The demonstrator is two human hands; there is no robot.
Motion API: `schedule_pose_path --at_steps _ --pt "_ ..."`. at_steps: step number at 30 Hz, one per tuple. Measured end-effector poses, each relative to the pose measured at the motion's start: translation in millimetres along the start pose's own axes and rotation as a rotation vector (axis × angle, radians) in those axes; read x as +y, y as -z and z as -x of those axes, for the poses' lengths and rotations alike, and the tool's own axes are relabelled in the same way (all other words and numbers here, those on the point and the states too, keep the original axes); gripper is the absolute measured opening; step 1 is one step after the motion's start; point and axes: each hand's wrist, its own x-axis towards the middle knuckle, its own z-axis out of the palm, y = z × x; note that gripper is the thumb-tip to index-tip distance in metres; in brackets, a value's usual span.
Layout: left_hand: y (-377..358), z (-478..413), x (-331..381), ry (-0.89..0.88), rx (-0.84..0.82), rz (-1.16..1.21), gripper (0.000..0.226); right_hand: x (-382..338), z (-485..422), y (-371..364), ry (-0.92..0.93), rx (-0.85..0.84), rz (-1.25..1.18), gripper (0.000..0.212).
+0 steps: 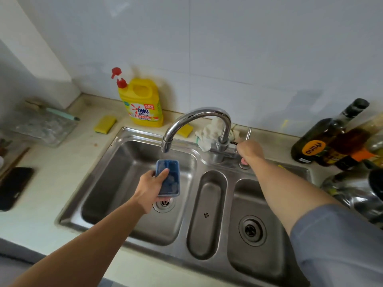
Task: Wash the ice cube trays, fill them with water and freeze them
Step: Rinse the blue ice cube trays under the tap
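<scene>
A small dark blue ice cube tray (171, 179) hangs over the left basin of the steel sink (116, 183), right under the spout of the chrome faucet (199, 125). My left hand (151, 187) grips the tray from its left side, thumb lying across its top. My right hand (249, 151) reaches to the faucet's base and is curled around the handle there; its fingers are mostly hidden. I cannot tell whether water is running.
A yellow dish soap bottle (143, 100) stands behind the sink, with yellow sponges (104, 123) beside it and a white rag (209, 131) behind the faucet. Dark bottles (323, 137) crowd the right counter. A clear tray (44, 127) and a black phone (13, 187) lie at left.
</scene>
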Motion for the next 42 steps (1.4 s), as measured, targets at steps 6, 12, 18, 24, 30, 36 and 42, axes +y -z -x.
schedule_pose_path --at_steps 6,12,18,24,30,36,42 --pt "1.4 -23.9 12.1 0.024 -0.035 0.008 0.018 2.4 -1.9 -10.2 0.065 0.021 0.134 0.034" --pt "4.7 -37.2 14.3 -0.01 -0.117 -0.017 0.014 4.5 0.3 -13.3 -0.021 0.022 0.033 0.03" --pt "7.9 -44.8 20.1 0.036 -0.136 0.011 0.02 -5.6 46.1 -20.9 -0.02 0.24 -0.109 0.063" --pt "6.4 -47.5 32.8 0.148 -0.211 0.167 0.032 -49.5 127.2 -67.7 0.288 -0.211 -0.16 0.033" --pt "3.5 -53.8 37.9 0.192 -0.346 0.165 0.043 -74.5 164.3 -105.6 0.373 -0.4 -0.191 0.066" --pt "15.8 -65.7 30.9 0.167 -0.358 0.07 0.048 -81.6 174.5 -118.3 0.313 -0.354 -0.144 0.069" --pt "13.4 -73.4 26.8 0.19 -0.361 -0.01 0.057 -84.9 182.1 -128.6 0.237 -0.419 -0.4 0.053"
